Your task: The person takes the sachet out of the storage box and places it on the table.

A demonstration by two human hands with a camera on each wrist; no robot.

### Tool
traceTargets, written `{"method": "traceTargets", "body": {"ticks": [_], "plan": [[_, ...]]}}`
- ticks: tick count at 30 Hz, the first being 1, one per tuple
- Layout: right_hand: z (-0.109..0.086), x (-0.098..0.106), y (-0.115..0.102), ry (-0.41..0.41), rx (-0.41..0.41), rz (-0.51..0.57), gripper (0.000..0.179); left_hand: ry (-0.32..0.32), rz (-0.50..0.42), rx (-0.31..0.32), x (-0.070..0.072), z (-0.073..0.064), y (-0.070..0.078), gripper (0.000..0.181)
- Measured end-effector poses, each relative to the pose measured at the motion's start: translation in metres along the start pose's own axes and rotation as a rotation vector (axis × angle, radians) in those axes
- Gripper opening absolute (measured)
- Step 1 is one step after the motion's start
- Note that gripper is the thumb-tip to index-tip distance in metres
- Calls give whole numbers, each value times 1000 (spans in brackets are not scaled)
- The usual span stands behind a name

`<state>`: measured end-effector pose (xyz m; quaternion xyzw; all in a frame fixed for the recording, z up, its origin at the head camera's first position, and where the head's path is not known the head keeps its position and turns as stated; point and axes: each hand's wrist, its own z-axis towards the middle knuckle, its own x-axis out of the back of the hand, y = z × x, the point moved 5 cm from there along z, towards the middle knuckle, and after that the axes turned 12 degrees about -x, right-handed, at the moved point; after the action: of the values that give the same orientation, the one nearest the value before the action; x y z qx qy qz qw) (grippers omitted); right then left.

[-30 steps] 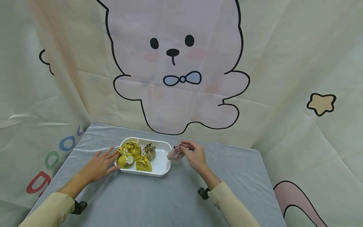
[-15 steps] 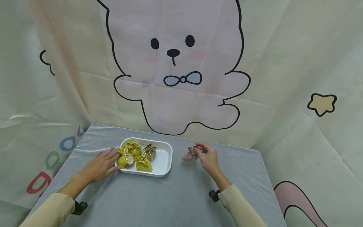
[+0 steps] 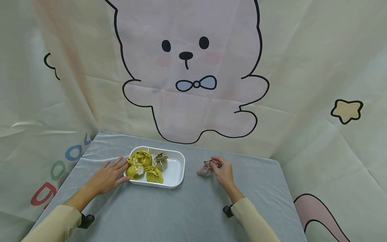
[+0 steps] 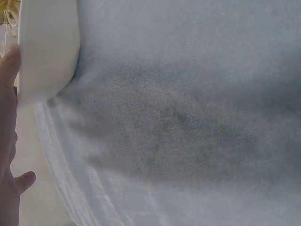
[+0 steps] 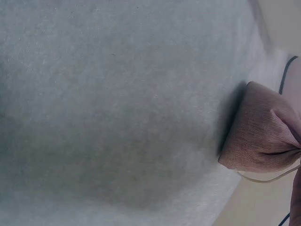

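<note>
My right hand (image 3: 224, 172) pinches the gathered neck of a dusty-pink drawstring pouch (image 3: 205, 169), to the right of the white tray (image 3: 179, 174). In the right wrist view the pouch (image 5: 263, 132) is close over the cloth, its pale cord hanging beside it. My left hand (image 3: 107, 176) lies with spread, straight fingers against the tray's left end. Several yellow-green pouches (image 3: 154, 174) fill the tray's left half, one bearing a white flower. An olive pouch (image 3: 160, 162) stands near the tray's middle. The left wrist view shows the tray's side wall (image 4: 49, 47) and a fingertip at its rim.
A grey-blue velvety cloth (image 3: 169, 215) covers the table. Behind it hangs a pale curtain (image 3: 290, 84) printed with a bear, and the table's back edge meets it. A dark wrist camera (image 3: 228, 211) sits at my right cuff.
My right hand has carried the pink pouch from beside the tray's right rim further right, then lowered it slightly toward the cloth. The left hand and tray have stayed in place.
</note>
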<state>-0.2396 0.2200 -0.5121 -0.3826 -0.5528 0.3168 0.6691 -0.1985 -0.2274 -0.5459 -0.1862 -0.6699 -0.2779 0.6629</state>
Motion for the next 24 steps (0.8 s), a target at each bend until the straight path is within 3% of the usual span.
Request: {"method": "traceTargets", "body": {"ticks": [4,10,19,24], "plan": [[1,-2,8,18,-14,-28,17,1,0,1,0,0,0,73],[3,-5,10,-18,-34,-70,22,-2,-4,-1,0,0,1,73],[-1,-7,1,-115,1,-105,30,11,5,-9,1,-2,0,73],[-1,-8,-11,-123,41,-115,32,9,3,-14,2,-1,1,73]]}}
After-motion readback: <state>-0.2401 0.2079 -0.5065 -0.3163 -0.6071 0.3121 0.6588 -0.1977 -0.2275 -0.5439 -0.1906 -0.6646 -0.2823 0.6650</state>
